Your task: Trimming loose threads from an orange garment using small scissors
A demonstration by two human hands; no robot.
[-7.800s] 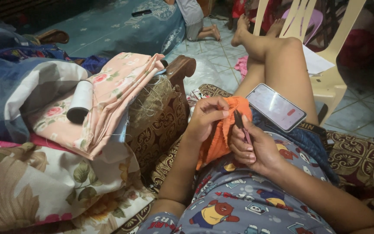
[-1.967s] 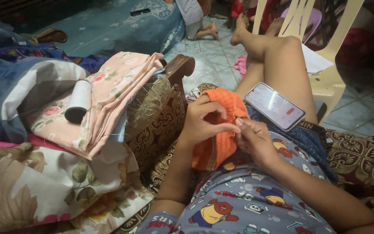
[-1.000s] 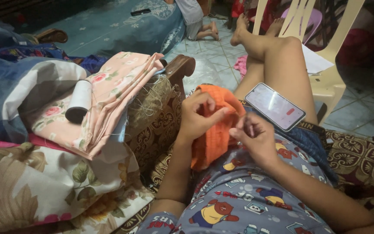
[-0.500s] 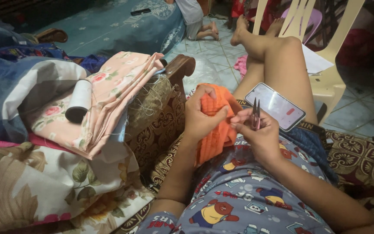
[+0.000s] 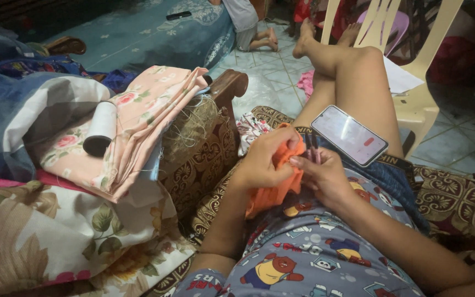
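My left hand (image 5: 264, 164) grips a bunched orange cloth (image 5: 273, 193) over my lap, fingers curled around its upper edge. My right hand (image 5: 325, 177) meets it from the right, thumb pressed on the cloth's edge. A small thin metal tool (image 5: 317, 156) sticks up between the fingers, mostly hidden. A smartphone (image 5: 350, 135) with a lit screen lies on my bare thigh just beyond the right hand.
Left of me, a white thread spool (image 5: 101, 127) lies on folded pink floral fabric (image 5: 155, 118) piled over the sofa's carved wooden armrest (image 5: 231, 85). Floral and blue bedding heaps further left. A cream plastic chair (image 5: 416, 96) stands on the tiled floor; another person's legs (image 5: 259, 38) show at the top.
Both hands have closed together on the orange cloth and dropped slightly. The metal tool, raised clear in the right hand half a second ago, is now tucked behind the fingers.
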